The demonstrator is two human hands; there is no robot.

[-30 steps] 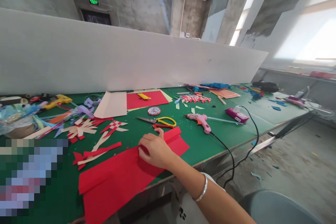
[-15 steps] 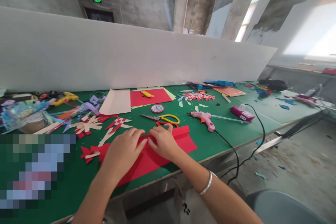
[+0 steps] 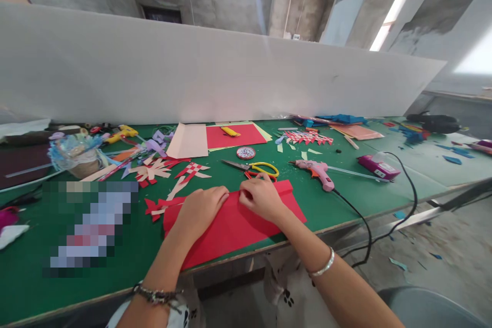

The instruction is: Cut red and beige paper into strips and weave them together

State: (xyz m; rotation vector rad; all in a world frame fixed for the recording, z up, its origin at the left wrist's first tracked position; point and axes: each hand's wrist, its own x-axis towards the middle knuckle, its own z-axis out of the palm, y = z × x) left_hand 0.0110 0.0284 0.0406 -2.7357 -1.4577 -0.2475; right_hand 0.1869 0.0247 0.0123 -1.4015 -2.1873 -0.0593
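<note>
A large red paper sheet (image 3: 234,228) lies folded on the green table (image 3: 115,261) near its front edge. My left hand (image 3: 200,208) rests palm down on the sheet's left part, fingers curled against the fold. My right hand (image 3: 262,198) pinches the folded upper edge of the red paper near its middle. Yellow-handled scissors (image 3: 255,167) lie just beyond my right hand. A pink glue gun (image 3: 315,170) lies to the right, its black cord (image 3: 369,236) trailing off the table edge.
Red and cream woven paper cut-outs (image 3: 169,174) lie left of the sheet. A round tape tin (image 3: 246,152), a red sheet (image 3: 232,136) and a cream sheet (image 3: 188,141) sit farther back. A white partition board (image 3: 192,72) stands behind the table. A pink box (image 3: 375,166) lies at right.
My left hand came into view and settled on the red paper beside my right hand. The sheet has been folded over into a narrower shape. The view shifted left.
</note>
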